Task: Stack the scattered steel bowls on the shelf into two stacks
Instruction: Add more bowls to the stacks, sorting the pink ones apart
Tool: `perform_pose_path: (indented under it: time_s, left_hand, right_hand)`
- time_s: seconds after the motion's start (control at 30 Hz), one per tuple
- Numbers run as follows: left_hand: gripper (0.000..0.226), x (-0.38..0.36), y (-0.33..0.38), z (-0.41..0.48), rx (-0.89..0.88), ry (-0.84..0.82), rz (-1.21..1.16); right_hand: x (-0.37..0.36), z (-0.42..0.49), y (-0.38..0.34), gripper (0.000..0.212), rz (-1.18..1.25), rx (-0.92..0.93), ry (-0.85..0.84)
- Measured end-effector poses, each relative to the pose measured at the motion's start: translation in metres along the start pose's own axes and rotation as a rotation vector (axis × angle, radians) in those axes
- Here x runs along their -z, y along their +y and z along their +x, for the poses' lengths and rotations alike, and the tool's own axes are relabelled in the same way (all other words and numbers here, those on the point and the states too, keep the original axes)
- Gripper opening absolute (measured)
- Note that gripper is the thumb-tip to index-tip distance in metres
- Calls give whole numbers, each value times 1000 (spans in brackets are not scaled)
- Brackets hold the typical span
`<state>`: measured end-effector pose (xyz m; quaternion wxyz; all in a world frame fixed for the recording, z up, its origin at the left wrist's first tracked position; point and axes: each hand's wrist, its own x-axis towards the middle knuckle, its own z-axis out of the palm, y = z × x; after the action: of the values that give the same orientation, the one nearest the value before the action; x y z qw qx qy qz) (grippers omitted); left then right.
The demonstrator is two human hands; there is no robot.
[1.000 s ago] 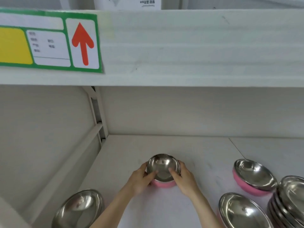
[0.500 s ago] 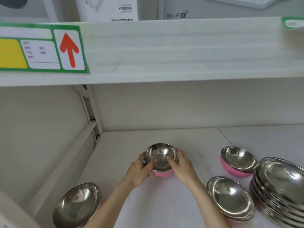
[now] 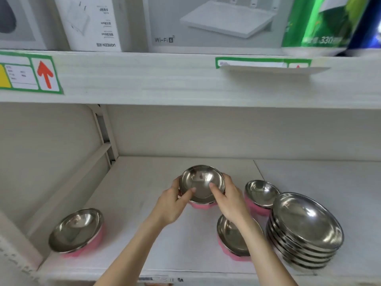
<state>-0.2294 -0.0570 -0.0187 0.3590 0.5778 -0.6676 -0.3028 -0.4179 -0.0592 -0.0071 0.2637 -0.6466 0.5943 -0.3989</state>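
One stack (image 3: pixel 305 230) built at right of shelf (image 3: pixel 144 182); second not started. Left hand (image 3: pixel 171 205) and right hand (image 3: pixel 228 201) grip pink-based bowl (image 3: pixel 201 182) mid-shelf, thumbs inside rim. Three loose bowls (image 3: pixel 76 230) left to gather.

Centre bowl (image 3: pixel 201 183) between left bowl (image 3: pixel 76 231) and, at right, rear bowl (image 3: pixel 260 193), front bowl (image 3: pixel 229 237), 1 stack (image 3: pixel 305 230).

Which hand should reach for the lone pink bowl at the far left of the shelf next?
Likely the left. The left hand holds the centre bowl on the side facing the far-left bowl, with bare shelf between them; the right hand would have to cross over it.
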Motion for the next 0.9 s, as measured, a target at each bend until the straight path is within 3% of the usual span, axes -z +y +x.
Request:
perform_pose_path:
  time_s: [0.27,0.4,0.67,0.9]
  left_hand:
    - [64,-51,38,-26,-58,-29,-21]
    - [65,-66,43,-32,-76,-63,-27]
    - [72,-82,29,-41,-43,-152,-6]
    - [60,-92,24,-42,-30,-184,10]
  right_hand:
    - [57,-36,28,48,-51,-23,23]
    - [63,-50,41,62,-59,-43,40]
    - [52,-77,58,51,-30,-95,95]
    - [50,-90,57,55,-54,-76,139]
